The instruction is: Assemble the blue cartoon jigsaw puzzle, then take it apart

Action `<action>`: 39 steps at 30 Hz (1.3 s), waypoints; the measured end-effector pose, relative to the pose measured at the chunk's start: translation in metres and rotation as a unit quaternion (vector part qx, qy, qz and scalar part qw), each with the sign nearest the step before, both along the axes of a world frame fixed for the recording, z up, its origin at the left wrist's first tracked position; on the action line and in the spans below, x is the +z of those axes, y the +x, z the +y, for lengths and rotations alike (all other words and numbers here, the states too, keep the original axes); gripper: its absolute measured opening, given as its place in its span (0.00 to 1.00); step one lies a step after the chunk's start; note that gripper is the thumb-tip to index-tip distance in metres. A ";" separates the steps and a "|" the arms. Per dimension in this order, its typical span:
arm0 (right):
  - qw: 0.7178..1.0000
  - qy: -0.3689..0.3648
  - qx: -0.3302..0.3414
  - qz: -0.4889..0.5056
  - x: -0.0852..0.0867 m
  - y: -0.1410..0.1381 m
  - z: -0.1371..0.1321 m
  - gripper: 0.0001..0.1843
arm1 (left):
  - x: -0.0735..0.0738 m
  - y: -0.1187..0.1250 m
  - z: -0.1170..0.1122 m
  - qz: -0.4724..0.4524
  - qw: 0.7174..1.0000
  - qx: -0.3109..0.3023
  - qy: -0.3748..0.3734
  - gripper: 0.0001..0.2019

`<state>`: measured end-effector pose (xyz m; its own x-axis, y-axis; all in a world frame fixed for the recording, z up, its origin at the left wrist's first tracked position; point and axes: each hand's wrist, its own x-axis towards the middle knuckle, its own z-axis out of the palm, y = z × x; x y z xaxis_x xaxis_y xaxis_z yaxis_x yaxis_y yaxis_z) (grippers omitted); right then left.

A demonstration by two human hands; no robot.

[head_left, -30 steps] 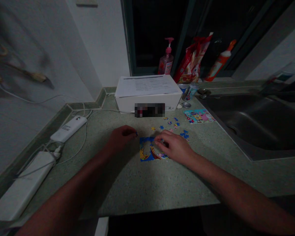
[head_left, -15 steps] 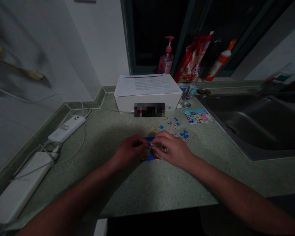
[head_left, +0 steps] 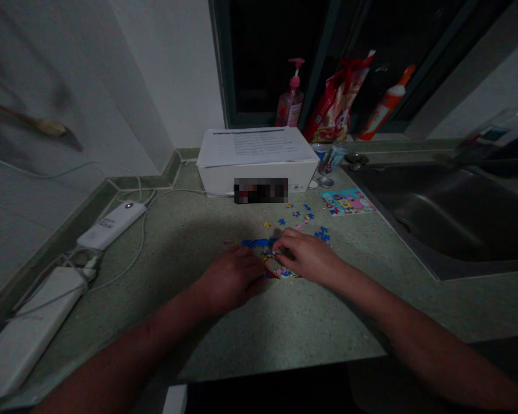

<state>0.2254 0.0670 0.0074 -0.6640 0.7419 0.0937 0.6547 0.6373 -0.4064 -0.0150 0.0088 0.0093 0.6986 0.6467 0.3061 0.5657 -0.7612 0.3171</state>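
A partly assembled jigsaw puzzle with blue edges and coloured pictures lies on the counter between my hands. My left hand rests palm down over its left side, with the fingers lying on it and hiding that part. From the right, my right hand reaches over the puzzle, thumb and forefinger pinched on a small puzzle piece just above or touching the middle. Several loose puzzle pieces in blue, yellow and pink are scattered beyond my right hand. One pale piece lies beyond my left hand.
Behind the pieces stands a white box topped with a printed sheet. A colourful picture card lies near the sink. Cans stand beside the box. White power banks or adapters with cables are at the left.
My left hand has gone from a pinch at the middle to lying on the puzzle's left side. My right hand stays pinched over the puzzle. The view has shifted slightly.
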 end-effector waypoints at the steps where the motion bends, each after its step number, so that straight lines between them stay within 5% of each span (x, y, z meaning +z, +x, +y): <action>1: 1.000 0.003 -0.001 -0.004 0.000 -0.001 -0.001 0.06 | -0.001 0.001 -0.001 -0.007 1.000 -0.008 0.000 0.07; 30: 0.999 -0.001 0.004 -0.044 0.001 -0.007 -0.007 0.07 | -0.004 0.000 -0.003 0.023 0.999 -0.020 -0.020 0.08; 39: 0.999 0.005 -0.012 -0.032 -0.002 -0.009 -0.011 0.06 | 0.000 0.001 -0.001 0.024 0.999 0.018 -0.012 0.06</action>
